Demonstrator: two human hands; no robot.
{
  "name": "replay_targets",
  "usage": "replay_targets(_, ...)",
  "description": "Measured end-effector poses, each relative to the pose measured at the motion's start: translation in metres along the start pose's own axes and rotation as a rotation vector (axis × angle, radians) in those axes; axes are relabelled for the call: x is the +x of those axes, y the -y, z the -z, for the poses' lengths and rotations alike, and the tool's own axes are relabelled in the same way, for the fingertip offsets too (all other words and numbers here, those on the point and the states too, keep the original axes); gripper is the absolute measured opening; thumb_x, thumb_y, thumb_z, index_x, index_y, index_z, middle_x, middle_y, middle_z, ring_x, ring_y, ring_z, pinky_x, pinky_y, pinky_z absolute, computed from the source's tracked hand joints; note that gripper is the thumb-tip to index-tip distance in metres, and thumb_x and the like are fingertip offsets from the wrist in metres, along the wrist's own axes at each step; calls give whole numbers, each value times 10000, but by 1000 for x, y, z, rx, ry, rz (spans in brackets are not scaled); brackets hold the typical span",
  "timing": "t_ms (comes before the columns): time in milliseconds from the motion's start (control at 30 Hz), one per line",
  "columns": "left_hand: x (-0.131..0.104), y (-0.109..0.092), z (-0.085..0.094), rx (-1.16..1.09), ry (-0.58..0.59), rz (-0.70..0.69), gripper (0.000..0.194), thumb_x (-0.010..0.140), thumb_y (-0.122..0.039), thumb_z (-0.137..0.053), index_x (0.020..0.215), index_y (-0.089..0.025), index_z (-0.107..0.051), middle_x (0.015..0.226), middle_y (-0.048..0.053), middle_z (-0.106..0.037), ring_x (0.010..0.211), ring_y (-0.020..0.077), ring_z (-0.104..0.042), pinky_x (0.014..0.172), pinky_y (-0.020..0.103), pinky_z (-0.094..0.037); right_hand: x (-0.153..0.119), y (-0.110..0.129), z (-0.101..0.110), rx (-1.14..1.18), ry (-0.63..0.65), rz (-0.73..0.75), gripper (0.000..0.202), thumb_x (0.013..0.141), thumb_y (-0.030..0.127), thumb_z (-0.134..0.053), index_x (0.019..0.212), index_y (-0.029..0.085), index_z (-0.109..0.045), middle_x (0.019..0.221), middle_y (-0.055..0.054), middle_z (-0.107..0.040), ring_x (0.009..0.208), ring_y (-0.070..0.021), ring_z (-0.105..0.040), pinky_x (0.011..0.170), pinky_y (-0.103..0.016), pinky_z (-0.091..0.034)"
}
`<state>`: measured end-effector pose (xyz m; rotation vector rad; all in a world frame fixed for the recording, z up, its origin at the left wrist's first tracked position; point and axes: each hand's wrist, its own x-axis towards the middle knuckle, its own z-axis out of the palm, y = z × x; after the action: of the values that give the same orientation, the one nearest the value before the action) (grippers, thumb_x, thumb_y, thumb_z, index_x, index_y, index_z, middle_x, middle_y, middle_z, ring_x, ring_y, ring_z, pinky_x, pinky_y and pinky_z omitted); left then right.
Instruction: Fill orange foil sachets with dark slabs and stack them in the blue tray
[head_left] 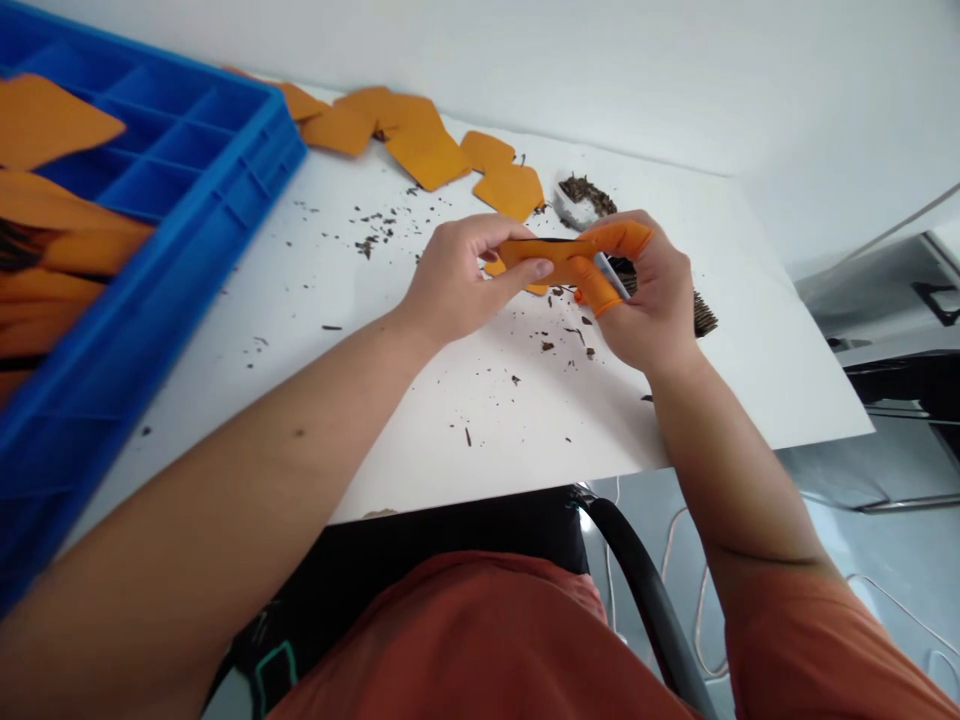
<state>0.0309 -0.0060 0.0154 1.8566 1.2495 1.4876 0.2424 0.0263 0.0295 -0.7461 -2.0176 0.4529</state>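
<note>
Both hands meet over the white table around one orange piece (pixel 541 258), which shows a dark line along its top edge. My left hand (pixel 465 275) pinches its left part, thumb on the near face. At its right end, my right hand (pixel 646 290) grips it with a thumb and finger that wear orange finger covers. Partly behind the right hand are a small white container (pixel 576 212) with dark brown bits and a bundle of thin dark strips (pixel 703 316). More orange pieces (pixel 510 190) lie beyond the hands.
A blue divided crate (pixel 187 230) on the left holds several orange pieces (pixel 52 120). Dark crumbs (pixel 367 245) are scattered over the white table (pixel 420 430). A white wall stands behind. A black chair armrest (pixel 645 590) is below the table's front edge.
</note>
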Motion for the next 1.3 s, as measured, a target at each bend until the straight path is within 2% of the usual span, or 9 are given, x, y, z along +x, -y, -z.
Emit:
replay_targets(133,-1,-2,1,62,-25,-69,70,919,-297,-782,955,-243,-808,918,33,-773,858,213,-707,852,379,-577,0,1,1,22,-9,-1,141,966,414,-700,1023,284,-695,1106,-60,-699,1069,-256,-692,930,-521,-649)
replay_targets(367,-2,-3,4,272,167,-154,129,1002,-255,-667,959,-218,-782,943,28,-775,967,221,-715,939,390,-555,0,9,5,-18,44,-101,65,873,253,-733,936,268,-723,1087,-46,-719,1051,-250,-687,1000,-547,-587)
replay_targets(567,-5,-2,0,337,297,-132,169,978,-150,-630,1057,-203,-768,1054,11,-793,1040,203,-724,896,335,-549,-2,9,4,-21,82,-126,86,842,267,-740,927,256,-749,1111,-52,-723,1070,-272,-677,944,-538,-552)
replay_targets(667,-5,-3,-1,350,287,-132,225,1019,-147,-565,1089,-200,-772,1125,29,-797,1099,199,-724,954,335,-559,-2,9,3,-18,89,-92,81,878,314,-762,944,270,-746,1120,-46,-717,1081,-274,-676,1022,-570,-544)
replay_targets(767,1,-11,10,456,302,-93,309,1023,-118,-521,1169,-217,-775,1210,30,-791,1154,212,-724,1004,359,-563,-2,10,1,-14,55,-6,206,977,422,-707,1133,292,-737,1246,-71,-695,1192,-293,-661,1104,-587,-540)
replay_targets(900,19,-50,40,724,335,52,315,989,-126,-573,1176,-240,-800,1184,16,-801,1121,257,-737,978,396,-577,-2,9,-2,99,-14,102,396,1114,505,-423,1429,375,-627,1429,-59,-626,1367,-306,-588,1205,-637,-455)
replay_targets(1100,56,-131,95,1164,320,332,316,1022,-272,-621,1281,-263,-802,1156,-32,-753,1238,350,-690,1102,576,-538,-4,6,-7,149,-43,121,423,1121,551,-387,1264,392,-752,1300,-33,-691,1277,-289,-646,1148,-593,-491)
replay_targets(1233,58,-127,174,1476,298,548,446,972,-527,-605,1310,-300,-787,1121,-38,-665,1247,459,-649,1032,648,-532,-7,14,-8,128,6,128,465,1135,554,-342,1248,380,-758,1317,-21,-697,1264,-281,-645,1155,-595,-479)
replay_targets(1300,43,-108,223,1589,412,641,601,907,-628,-559,1342,-271,-771,1062,-18,-668,1172,411,-682,1014,598,-545,-7,19,-7,115,-1,158,460,1139,539,-349,1245,363,-760,1300,-19,-714,1252,-274,-644,1137,-588,-472)
